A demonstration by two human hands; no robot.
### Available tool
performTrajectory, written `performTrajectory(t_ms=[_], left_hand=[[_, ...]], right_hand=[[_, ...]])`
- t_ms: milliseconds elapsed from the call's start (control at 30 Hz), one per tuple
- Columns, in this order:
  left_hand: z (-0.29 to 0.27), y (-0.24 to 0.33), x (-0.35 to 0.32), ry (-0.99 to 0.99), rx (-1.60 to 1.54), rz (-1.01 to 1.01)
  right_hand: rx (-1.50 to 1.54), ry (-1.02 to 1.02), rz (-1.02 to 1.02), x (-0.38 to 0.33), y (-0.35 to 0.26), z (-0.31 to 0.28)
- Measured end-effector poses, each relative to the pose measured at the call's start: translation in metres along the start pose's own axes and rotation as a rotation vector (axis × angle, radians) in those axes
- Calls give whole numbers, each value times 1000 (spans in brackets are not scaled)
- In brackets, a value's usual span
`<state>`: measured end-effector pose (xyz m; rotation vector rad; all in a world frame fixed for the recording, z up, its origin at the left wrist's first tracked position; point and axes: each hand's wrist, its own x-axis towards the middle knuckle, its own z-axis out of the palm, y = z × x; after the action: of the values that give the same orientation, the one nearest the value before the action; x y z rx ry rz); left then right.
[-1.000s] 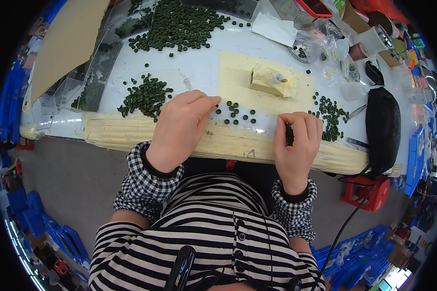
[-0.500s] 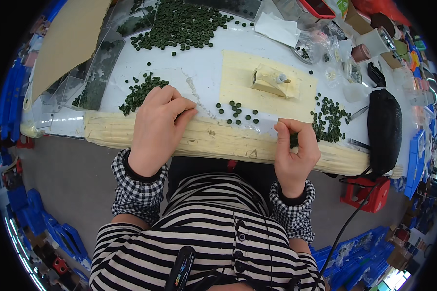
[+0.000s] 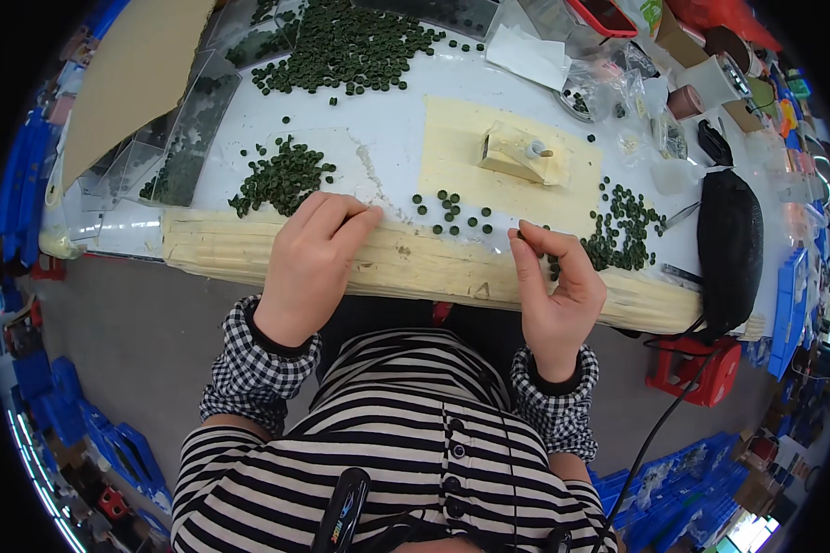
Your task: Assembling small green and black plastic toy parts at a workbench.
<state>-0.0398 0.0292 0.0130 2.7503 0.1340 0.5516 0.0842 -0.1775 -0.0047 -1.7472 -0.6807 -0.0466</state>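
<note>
My left hand is closed in a pinch over the padded front edge of the table; whatever its fingertips hold is hidden. Just beyond it lies a small heap of dark green round pieces. Between my hands, several loose green pieces are spread out on the white tabletop. My right hand pinches a small round green piece between thumb and forefinger, above the edge. To its right lies another scattered group of green pieces, some partly behind the fingers.
Pale yellow padding runs along the table edge. A taped block with a small peg stands on a yellow sheet. Farther back are a large pile of green pieces and clear trays. A black wrapped bundle sits at right.
My left hand has shifted slightly right and toward me, uncovering more of the small heap. My right fingertips have moved a little left and up, and the green piece now shows between them.
</note>
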Motion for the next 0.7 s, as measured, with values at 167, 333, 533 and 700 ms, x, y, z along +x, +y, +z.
performTrajectory(t_ms=[167,333,533,700], left_hand=[[-10,-7,6,-89,16,71],[-13,-6,5,-119,-2,84],[0,-20,7,235,-317,3],[4,-14,8,348,-1877,-616]], right_hand=[[58,-11,32,-2,-2,1],[72,2,55,-5,-2,-2],[56,-7,36,-2,-6,-2],[75,-25,13,-1,-8,-1]])
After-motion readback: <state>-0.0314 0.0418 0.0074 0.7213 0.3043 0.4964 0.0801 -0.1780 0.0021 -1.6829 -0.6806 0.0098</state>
